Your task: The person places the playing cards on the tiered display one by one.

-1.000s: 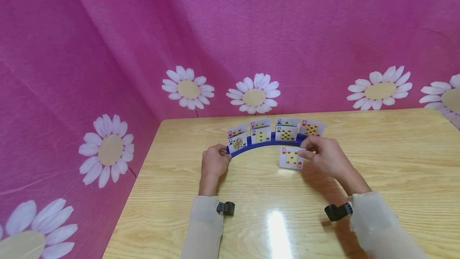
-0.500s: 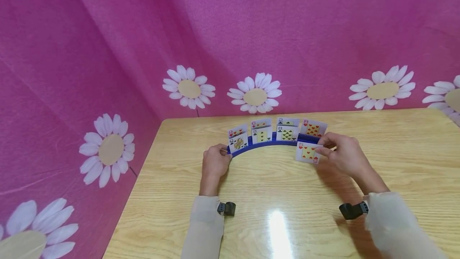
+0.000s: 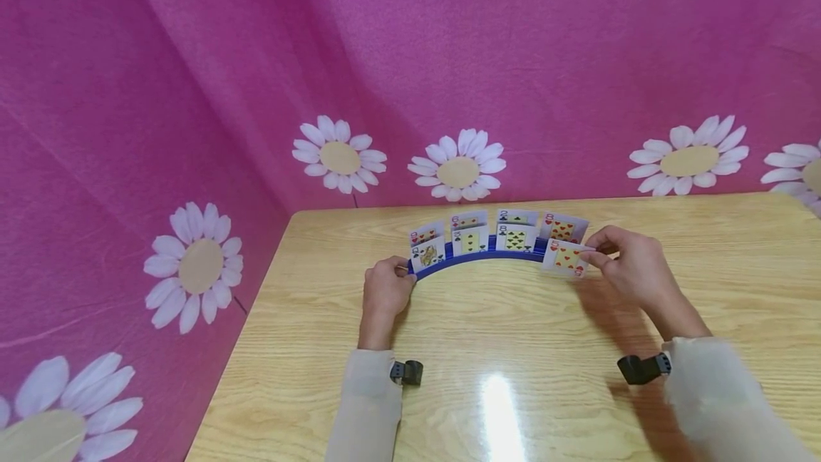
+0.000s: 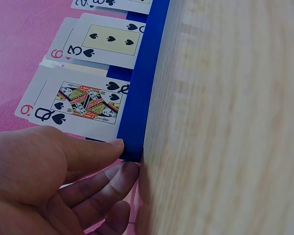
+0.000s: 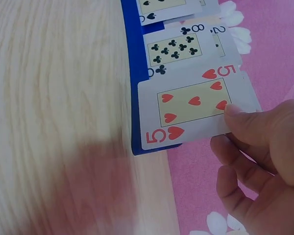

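A curved blue card holder (image 3: 477,257) stands on the table with playing cards upright in two rows. My left hand (image 3: 387,289) pinches the holder's left end between thumb and fingers, beside the queen of spades (image 4: 83,103). The five of hearts (image 5: 191,105) is pinched by its right edge in my right hand (image 3: 638,266). That card overlaps the holder's right end, in front of the eight of hearts (image 3: 564,227). In the front row stand the three of spades (image 3: 470,239) and the eight of clubs (image 3: 515,237), with other cards partly hidden behind them.
The light wooden table (image 3: 462,326) reaches back to a pink cloth (image 3: 539,55) printed with white daisies. A bright light reflection lies on the tabletop in front of the holder. Each wrist wears a small black camera (image 3: 641,369).
My right hand has carried the five of hearts to the right and up, from in front of the eight of clubs to the holder's right end. The left hand keeps its grip.
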